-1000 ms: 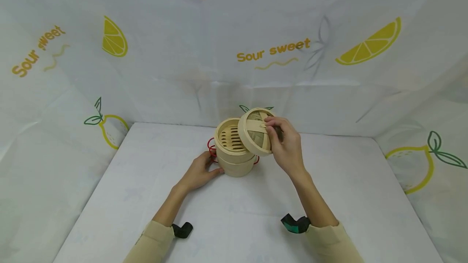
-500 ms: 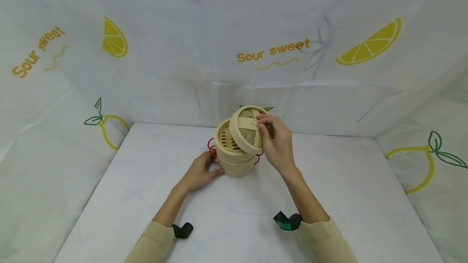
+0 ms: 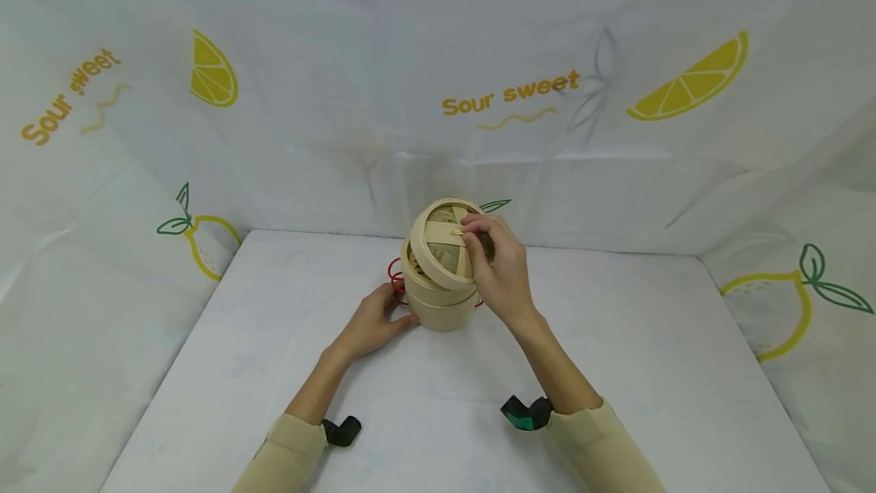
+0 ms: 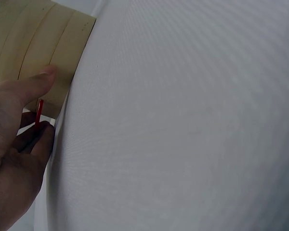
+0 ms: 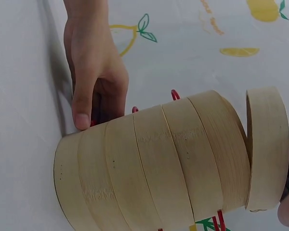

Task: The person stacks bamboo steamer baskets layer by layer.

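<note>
A two-tier bamboo steamer (image 3: 439,303) (image 5: 149,168) stands on the white table (image 3: 438,402), with red wire handles (image 3: 395,274) (image 4: 39,111) at its sides. My right hand (image 3: 494,271) pinches the small handle of the woven bamboo lid (image 3: 443,243) (image 5: 267,149) and holds it tilted over the steamer's top, its right edge resting on the rim and a gap open at the left. My left hand (image 3: 375,322) (image 5: 92,82) grips the steamer's lower left side, thumb (image 4: 31,84) pressed on the bamboo wall (image 4: 43,43), fingers by the red wire.
White cloth printed with lemons and "Sour sweet" (image 3: 509,93) forms walls behind and on both sides. The table's left edge (image 3: 185,341) meets the draped cloth. Black and green wrist straps (image 3: 523,413) show on my forearms.
My right hand has carried the lid leftward and down, from beside the steamer's open top to nearly covering it. My left hand has stayed on the steamer's side.
</note>
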The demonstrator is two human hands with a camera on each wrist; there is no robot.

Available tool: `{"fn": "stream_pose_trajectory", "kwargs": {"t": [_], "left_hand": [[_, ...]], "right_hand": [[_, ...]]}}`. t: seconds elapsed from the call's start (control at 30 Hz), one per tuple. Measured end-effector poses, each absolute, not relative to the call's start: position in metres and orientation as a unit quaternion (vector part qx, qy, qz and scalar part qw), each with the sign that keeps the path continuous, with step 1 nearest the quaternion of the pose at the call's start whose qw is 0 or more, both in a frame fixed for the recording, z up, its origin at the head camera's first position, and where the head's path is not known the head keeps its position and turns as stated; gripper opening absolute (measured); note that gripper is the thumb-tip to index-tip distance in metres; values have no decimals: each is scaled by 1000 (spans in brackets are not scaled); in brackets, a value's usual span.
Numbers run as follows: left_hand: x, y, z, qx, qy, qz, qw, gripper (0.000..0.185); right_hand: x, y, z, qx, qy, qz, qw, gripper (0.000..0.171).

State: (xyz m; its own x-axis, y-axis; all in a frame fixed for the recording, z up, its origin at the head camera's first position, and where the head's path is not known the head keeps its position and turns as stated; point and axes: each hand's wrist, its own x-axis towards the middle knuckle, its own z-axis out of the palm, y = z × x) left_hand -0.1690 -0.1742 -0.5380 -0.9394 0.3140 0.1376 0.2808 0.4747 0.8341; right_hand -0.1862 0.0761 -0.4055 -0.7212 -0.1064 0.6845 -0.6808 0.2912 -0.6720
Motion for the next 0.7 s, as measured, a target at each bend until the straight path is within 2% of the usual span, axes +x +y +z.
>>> {"fn": "stream_pose_trajectory", "kwargs": {"t": [0.7], "left_hand": [[-167,-174,-537,167,856,489,21,59]], "right_hand": [[-187,63,-403,271,-816,432,274,10]]}}
